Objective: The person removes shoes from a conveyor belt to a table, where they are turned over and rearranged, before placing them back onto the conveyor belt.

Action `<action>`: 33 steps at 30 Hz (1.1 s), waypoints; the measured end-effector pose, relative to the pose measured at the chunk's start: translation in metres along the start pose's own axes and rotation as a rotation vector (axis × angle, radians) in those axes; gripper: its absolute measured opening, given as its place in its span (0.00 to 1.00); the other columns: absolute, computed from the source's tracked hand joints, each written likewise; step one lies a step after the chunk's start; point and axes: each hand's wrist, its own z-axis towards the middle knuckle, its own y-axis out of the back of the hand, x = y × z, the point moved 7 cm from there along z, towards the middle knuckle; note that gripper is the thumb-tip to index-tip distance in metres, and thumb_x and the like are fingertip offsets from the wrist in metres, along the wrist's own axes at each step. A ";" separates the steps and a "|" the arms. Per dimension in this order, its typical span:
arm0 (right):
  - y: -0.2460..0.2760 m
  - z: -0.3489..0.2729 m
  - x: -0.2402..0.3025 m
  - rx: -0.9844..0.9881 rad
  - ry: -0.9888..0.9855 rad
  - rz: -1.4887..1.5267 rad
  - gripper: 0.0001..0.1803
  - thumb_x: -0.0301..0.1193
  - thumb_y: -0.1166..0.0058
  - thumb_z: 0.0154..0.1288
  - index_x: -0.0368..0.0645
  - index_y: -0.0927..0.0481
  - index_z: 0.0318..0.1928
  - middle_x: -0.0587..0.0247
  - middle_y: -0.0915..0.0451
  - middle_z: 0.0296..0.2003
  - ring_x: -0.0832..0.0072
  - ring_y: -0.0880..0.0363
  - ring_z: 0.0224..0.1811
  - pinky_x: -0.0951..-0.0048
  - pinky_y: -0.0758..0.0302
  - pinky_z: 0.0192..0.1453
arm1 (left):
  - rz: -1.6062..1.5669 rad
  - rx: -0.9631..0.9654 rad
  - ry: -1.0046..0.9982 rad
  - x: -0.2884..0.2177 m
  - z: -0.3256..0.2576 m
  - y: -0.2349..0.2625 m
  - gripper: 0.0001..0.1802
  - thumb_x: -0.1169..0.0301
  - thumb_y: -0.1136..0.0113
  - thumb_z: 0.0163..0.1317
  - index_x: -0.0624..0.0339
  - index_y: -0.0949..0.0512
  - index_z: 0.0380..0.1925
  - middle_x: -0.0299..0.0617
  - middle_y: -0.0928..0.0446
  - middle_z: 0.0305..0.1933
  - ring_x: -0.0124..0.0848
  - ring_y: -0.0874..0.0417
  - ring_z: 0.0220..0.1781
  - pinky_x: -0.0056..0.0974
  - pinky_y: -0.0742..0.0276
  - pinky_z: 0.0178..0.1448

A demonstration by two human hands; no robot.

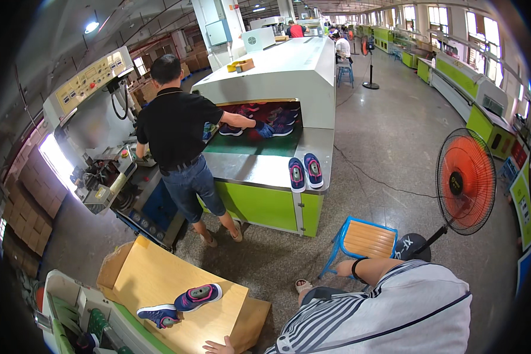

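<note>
My left hand (219, 347) shows at the lower edge, fingers spread against the near edge of a light wooden table (159, 274). It holds nothing. On this table lie two navy sneakers with pink trim: one sneaker (199, 297) stands upright, the other sneaker (159, 315) leans on its side. My right arm, with a black wristband, reaches across to a blue-framed stool (369, 238) with a slatted wooden seat. My right hand (344, 269) is closed at the stool's near left corner; its fingertips are partly hidden.
A co-worker (183, 124) in black reaches a gloved hand into a white tunnel machine (265, 65) filled with shoes. Another sneaker pair (305, 173) sits on its metal ledge. An orange standing fan (463, 183) is at right, its cable crossing the floor. Green machinery (94, 321) stands lower left.
</note>
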 end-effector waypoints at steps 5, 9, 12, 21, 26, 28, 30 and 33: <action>0.027 -0.016 0.038 0.038 0.018 0.064 0.19 0.39 0.50 0.59 0.36 0.15 0.36 0.42 0.16 0.36 0.47 0.18 0.41 0.49 0.25 0.49 | -0.031 0.070 -0.018 0.002 0.006 -0.005 0.61 0.23 0.63 0.59 0.71 0.48 0.72 0.78 0.49 0.71 0.80 0.40 0.65 0.75 0.41 0.65; 0.035 -0.029 0.048 0.061 0.026 0.138 0.19 0.40 0.50 0.61 0.36 0.16 0.38 0.42 0.16 0.39 0.48 0.18 0.43 0.50 0.25 0.49 | -0.014 0.146 0.041 -0.007 -0.003 0.013 0.62 0.23 0.63 0.58 0.71 0.49 0.73 0.78 0.51 0.72 0.80 0.43 0.68 0.75 0.43 0.67; 0.020 -0.016 0.033 0.056 0.014 0.098 0.19 0.40 0.49 0.61 0.37 0.16 0.40 0.42 0.17 0.41 0.48 0.19 0.45 0.49 0.26 0.50 | -0.021 0.133 0.050 -0.007 -0.006 0.017 0.62 0.23 0.64 0.58 0.70 0.49 0.73 0.78 0.52 0.73 0.79 0.43 0.68 0.74 0.43 0.67; -0.016 -0.004 -0.015 0.061 0.006 -0.041 0.21 0.42 0.51 0.63 0.36 0.16 0.41 0.43 0.17 0.42 0.47 0.19 0.46 0.47 0.26 0.52 | -0.017 0.212 0.083 -0.008 -0.004 0.018 0.62 0.23 0.64 0.58 0.67 0.53 0.74 0.74 0.55 0.75 0.77 0.45 0.70 0.73 0.46 0.69; -0.017 0.000 -0.007 0.090 0.053 -0.070 0.19 0.39 0.50 0.60 0.37 0.14 0.37 0.42 0.16 0.40 0.46 0.18 0.44 0.48 0.25 0.50 | -0.044 0.256 0.119 -0.011 -0.010 0.029 0.61 0.23 0.64 0.59 0.65 0.56 0.75 0.72 0.59 0.77 0.75 0.49 0.72 0.71 0.50 0.71; -0.012 0.000 -0.005 0.039 0.007 -0.018 0.18 0.38 0.50 0.58 0.36 0.15 0.35 0.42 0.17 0.38 0.46 0.18 0.42 0.48 0.24 0.48 | -0.065 0.306 0.140 -0.013 -0.011 0.032 0.62 0.23 0.64 0.59 0.65 0.57 0.75 0.72 0.60 0.77 0.75 0.51 0.73 0.71 0.52 0.73; -0.008 0.001 0.004 0.045 0.086 -0.060 0.18 0.38 0.51 0.58 0.36 0.15 0.34 0.41 0.17 0.37 0.46 0.18 0.41 0.48 0.25 0.47 | -0.074 0.311 0.148 -0.018 -0.013 0.039 0.62 0.23 0.64 0.59 0.65 0.58 0.75 0.72 0.60 0.77 0.75 0.52 0.73 0.70 0.53 0.73; -0.010 0.003 0.009 0.037 0.146 -0.062 0.18 0.38 0.51 0.58 0.35 0.15 0.33 0.41 0.17 0.35 0.46 0.19 0.40 0.48 0.26 0.46 | -0.069 0.308 0.147 -0.019 -0.015 0.041 0.62 0.24 0.64 0.59 0.66 0.57 0.75 0.72 0.59 0.76 0.74 0.51 0.73 0.70 0.52 0.73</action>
